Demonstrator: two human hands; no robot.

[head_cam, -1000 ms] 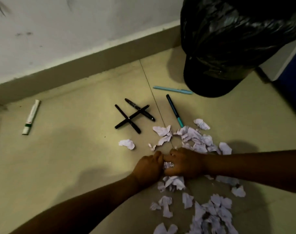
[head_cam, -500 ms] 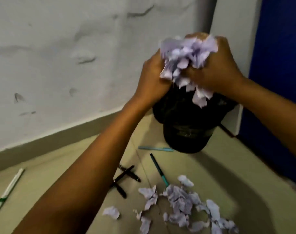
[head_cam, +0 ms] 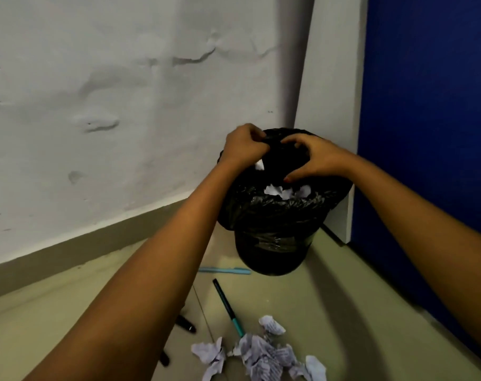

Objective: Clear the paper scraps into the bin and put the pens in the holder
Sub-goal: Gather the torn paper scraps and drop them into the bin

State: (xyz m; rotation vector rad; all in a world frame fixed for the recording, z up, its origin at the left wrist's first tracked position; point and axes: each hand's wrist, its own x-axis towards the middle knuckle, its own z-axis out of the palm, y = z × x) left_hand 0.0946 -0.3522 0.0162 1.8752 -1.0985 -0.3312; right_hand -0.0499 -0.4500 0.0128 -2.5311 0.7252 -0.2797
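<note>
The bin [head_cam: 275,226], lined with a black bag, stands in the corner. Both of my hands hover over its mouth. My left hand [head_cam: 242,147] is curled, with a white scrap [head_cam: 259,165] showing at its lower edge. My right hand [head_cam: 314,158] has its fingers spread and holds nothing. Paper scraps [head_cam: 284,191] lie inside the bin. More crumpled scraps [head_cam: 261,356] are on the floor in front. A light blue pen [head_cam: 224,270] and a black-and-teal pen [head_cam: 228,307] lie near the bin's base. My left forearm partly hides the black pens [head_cam: 185,324].
A white wall [head_cam: 110,119] with a grey skirting runs behind. Right of the bin are a white post [head_cam: 330,78] and a blue panel [head_cam: 426,133]. The floor is beige tile. No pen holder is in view.
My hands gathered scraps from the floor, lifted the bunch above the bin, and now sit at its mouth with most scraps dropped inside. The view has tilted up.
</note>
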